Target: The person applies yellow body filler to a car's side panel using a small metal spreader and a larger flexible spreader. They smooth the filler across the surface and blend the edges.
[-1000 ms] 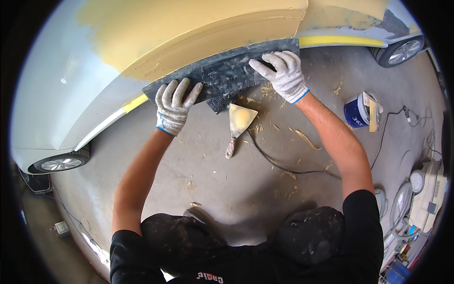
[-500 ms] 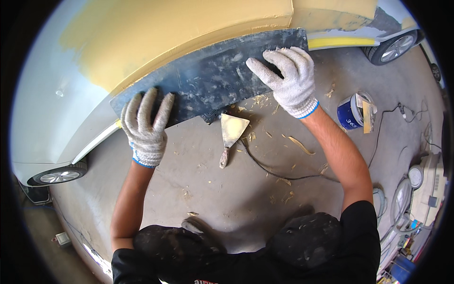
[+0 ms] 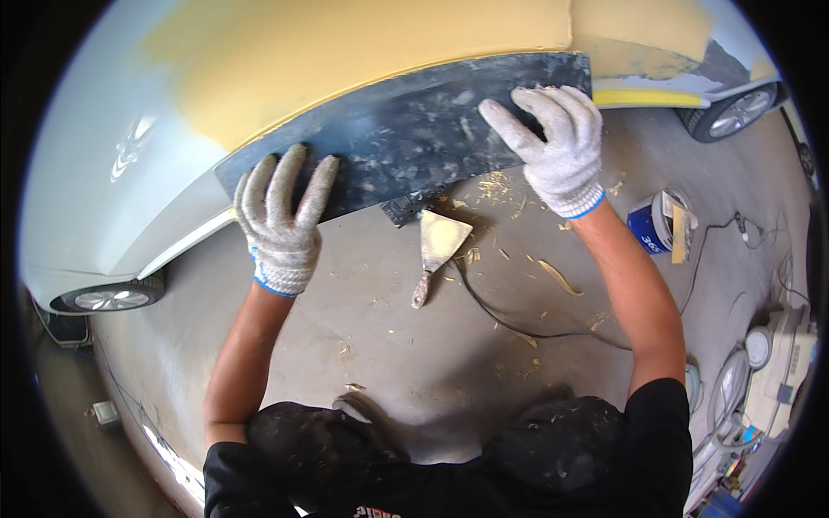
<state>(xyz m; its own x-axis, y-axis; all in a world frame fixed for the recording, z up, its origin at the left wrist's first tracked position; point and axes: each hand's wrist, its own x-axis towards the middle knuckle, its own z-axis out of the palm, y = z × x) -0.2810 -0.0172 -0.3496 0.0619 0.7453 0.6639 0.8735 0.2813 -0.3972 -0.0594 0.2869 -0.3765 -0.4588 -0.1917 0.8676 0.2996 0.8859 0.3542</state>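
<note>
A long dark flexible spreader sheet (image 3: 406, 121), smeared with pale residue, lies along the lower side of a car body (image 3: 371, 39) coated with yellow filler. Its upper edge follows the curved panel. In a white knit glove, my left hand (image 3: 285, 216) holds the sheet near its left end, fingers spread over its face. My right hand (image 3: 561, 147), gloved likewise, grips it near the right end, the thumb apart from the fingers. Both palms' undersides are hidden. Below the sheet, a putty knife (image 3: 442, 240) with yellow filler on its blade rests on something dark, partly covered.
A blue-and-white bucket (image 3: 649, 226) with a flat yellowish piece across it stands at right. Yellow shavings (image 3: 560, 276) and a black cable (image 3: 509, 326) lie on the concrete floor (image 3: 363, 345). Beige equipment with hoses (image 3: 781, 367) sits at far right. Car wheels show both sides.
Both hands have moved the sheet slightly up the panel, covering a strip of yellow edge that showed above it. The whole view has shifted a little. Both hands keep their hold.
</note>
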